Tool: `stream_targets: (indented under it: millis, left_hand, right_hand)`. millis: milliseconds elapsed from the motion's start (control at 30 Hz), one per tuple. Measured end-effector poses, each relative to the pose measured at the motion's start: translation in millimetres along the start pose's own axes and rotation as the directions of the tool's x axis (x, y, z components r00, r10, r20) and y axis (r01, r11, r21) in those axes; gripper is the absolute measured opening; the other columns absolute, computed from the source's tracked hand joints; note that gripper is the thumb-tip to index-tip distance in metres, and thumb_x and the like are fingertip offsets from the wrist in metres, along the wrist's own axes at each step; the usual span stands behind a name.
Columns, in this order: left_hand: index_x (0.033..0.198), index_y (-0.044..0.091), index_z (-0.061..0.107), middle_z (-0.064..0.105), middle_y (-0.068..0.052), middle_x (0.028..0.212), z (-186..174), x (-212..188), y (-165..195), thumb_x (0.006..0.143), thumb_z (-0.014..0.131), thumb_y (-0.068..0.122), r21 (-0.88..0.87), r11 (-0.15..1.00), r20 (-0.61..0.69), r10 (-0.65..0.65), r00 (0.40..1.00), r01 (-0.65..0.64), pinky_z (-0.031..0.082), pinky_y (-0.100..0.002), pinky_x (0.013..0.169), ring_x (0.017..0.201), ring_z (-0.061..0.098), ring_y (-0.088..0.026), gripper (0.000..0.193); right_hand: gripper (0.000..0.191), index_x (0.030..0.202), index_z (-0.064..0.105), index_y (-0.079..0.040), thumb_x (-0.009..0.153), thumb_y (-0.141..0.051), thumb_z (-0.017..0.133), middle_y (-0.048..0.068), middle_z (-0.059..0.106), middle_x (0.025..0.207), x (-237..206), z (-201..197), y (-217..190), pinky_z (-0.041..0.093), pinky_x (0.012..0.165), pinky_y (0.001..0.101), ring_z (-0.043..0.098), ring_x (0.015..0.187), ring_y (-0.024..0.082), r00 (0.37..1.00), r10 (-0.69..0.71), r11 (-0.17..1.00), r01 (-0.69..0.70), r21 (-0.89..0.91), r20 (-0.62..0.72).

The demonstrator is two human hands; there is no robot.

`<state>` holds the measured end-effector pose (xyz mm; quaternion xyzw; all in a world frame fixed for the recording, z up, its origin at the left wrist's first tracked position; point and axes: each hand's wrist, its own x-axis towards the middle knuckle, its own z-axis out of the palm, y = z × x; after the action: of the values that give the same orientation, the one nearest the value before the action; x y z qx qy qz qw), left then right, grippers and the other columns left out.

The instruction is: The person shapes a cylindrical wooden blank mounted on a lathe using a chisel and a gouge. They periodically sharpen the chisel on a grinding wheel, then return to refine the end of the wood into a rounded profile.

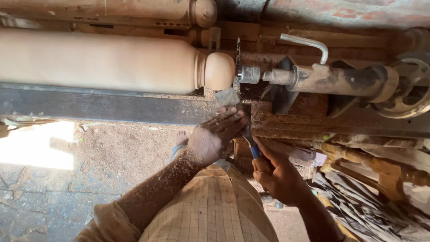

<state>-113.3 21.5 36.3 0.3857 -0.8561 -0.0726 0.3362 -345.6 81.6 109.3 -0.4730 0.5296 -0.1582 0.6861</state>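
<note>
Sawdust-coated and pale, a long round wooden post (98, 60) with a turned ball end sits mounted across a wood lathe, running from nine o'clock toward the centre of the frame. Its ball end meets the rusty metal tailstock spindle (313, 78) that reaches in from three o'clock, a bent steel handle (309, 45) rising above it. Below the post runs a dark steel tool rest bar (103, 105). The person's left hand (215, 136), flecked with wood chips, lies just below centre, fingers pressed down over the blade of a blue-collared turning chisel (251, 143) where it crosses the bar. The right hand (280, 177), at five o'clock, is wrapped around the chisel's handle. The tool's tip points up toward twelve o'clock, near the ball end; whether it touches the wood cannot be told. A second turned wooden post (134, 11) lies along the top edge. Sawdust covers the ground (125, 148) at seven o'clock.
</note>
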Motion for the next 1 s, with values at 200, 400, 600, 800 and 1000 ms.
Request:
stream_targets:
  millis: [200, 400, 600, 800, 1000]
  left_hand:
    - [0.127, 0.012, 0.073, 0.075, -0.012, 0.129, 12.4, 12.2, 13.2, 0.101, 0.065, 0.0, 0.02, 0.998, 0.033, -0.067, 0.997, 0.066, 0.067, -0.029, 0.075, 0.108, 0.077, -0.02, 0.03]
    - [0.122, 0.021, 0.079, 0.081, -0.003, 0.103, 25.5, 31.2, 30.8, 0.1, 0.068, 0.01, 0.048, 0.927, 0.197, -0.374, 0.906, 0.372, 0.061, -0.032, 0.053, 0.064, 0.075, -0.013, 0.026]
    - [0.121, 0.021, 0.075, 0.075, 0.0, 0.129, 3.6, 24.5, 29.2, 0.089, 0.065, 0.008, 0.088, 0.981, 0.034, -0.174, 0.984, 0.17, 0.065, -0.03, 0.088, 0.12, 0.074, -0.018, 0.036]
    - [0.133, 0.016, 0.07, 0.065, -0.005, 0.145, -6.2, -2.4, -7.1, 0.092, 0.068, -0.008, -0.017, 0.999, 0.121, -0.028, 0.992, 0.03, 0.053, -0.033, 0.115, 0.141, 0.058, -0.017, 0.048]
    - [0.136, 0.015, 0.068, 0.063, -0.004, 0.146, -28.2, -17.2, -36.8, 0.08, 0.071, -0.007, -0.165, 0.984, 0.156, 0.096, 0.983, -0.07, 0.041, -0.037, 0.125, 0.144, 0.052, -0.019, 0.06]
  right_hand:
    - [0.092, 0.164, 0.022, -0.009, 0.082, 0.004, 0.062, -0.003, 0.04, 0.068, 5.5, -30.2, 17.6, 0.051, 0.061, 0.0276, 0.044, 0.062, 0.009, 0.996, -0.08, 0.996, 0.082, -0.03, 0.05]
    - [0.092, 0.164, 0.023, -0.013, 0.082, 0.002, 0.063, -0.004, 0.044, 0.067, 5.9, -63.8, -3.5, 0.05, 0.051, 0.027, 0.046, 0.056, 0.008, 0.995, 0.016, 1.0, -0.016, -0.007, 0.098]
    - [0.095, 0.165, 0.02, -0.017, 0.083, -0.003, 0.066, -0.003, 0.045, 0.065, -0.1, -36.2, -25.0, 0.049, 0.048, 0.0298, 0.047, 0.053, 0.01, 0.984, 0.175, 0.985, -0.174, -0.024, 0.04]
    - [0.095, 0.165, 0.016, -0.017, 0.083, -0.003, 0.061, -0.002, 0.044, 0.062, -4.5, 25.7, -29.7, 0.043, 0.046, 0.0292, 0.043, 0.052, 0.011, 0.989, 0.119, 0.99, -0.125, -0.068, -0.081]
    - [0.091, 0.165, 0.022, -0.02, 0.082, -0.004, 0.058, -0.003, 0.048, 0.063, -0.8, 91.5, -49.1, 0.043, 0.05, 0.027, 0.045, 0.054, 0.009, 0.938, 0.207, 0.978, -0.204, 0.038, -0.277]
